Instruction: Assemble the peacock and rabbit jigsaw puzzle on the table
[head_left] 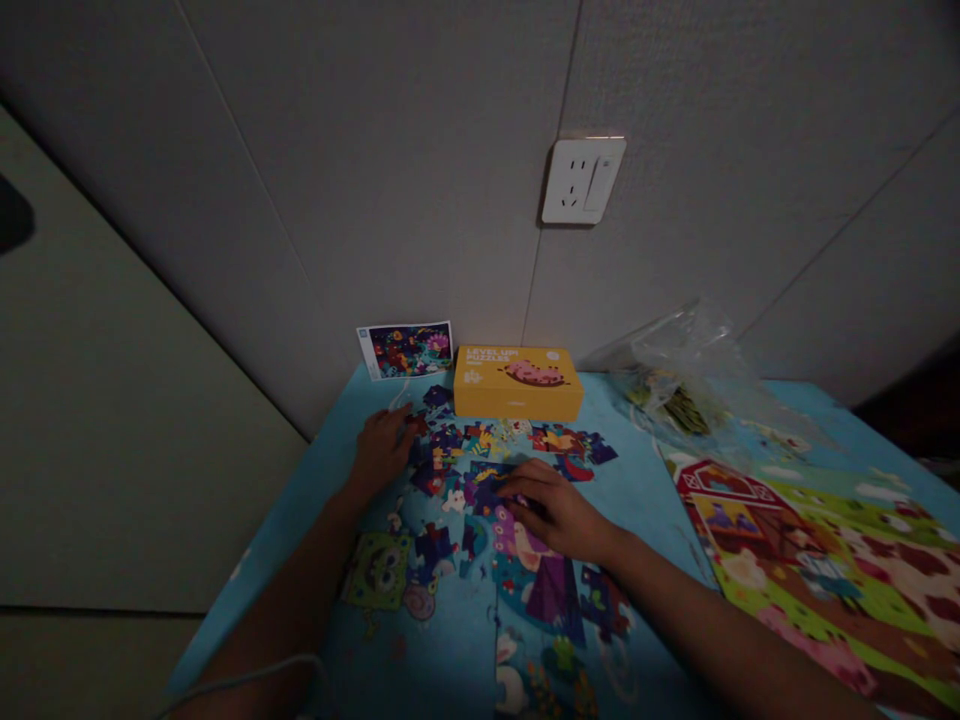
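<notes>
Left hand: the left hand (384, 450) is palm down at the far left edge of the jigsaw pieces (435, 548), fingers bent over dark pieces; whether it grips one cannot be told.
Right hand: the right hand (551, 505) lies palm down over the middle of the pieces, fingers pointing left; the fingertips are at a dark purple piece, and a grip cannot be confirmed.
Jigsaw pieces: spread between and around both hands, some in joined clusters, others apart; mostly dark blue and purple.
Work surface: blue table cover (442, 660) with a printed yellow square cartoon figure (379, 570) near the left forearm.
Puzzle box: yellow "LEVEL UP! PUZZLES" box (517, 396), just beyond the pieces, near the wall.
Picture card: printed card (411, 352) propped upright, left of the box.
Bag: clear plastic bag (697, 345) right of the box, contents partly blurred.
Farm picture: colourful farm scene (817, 590) lying flat at right.
Wall: white socket panel (583, 180) above the box.
</notes>
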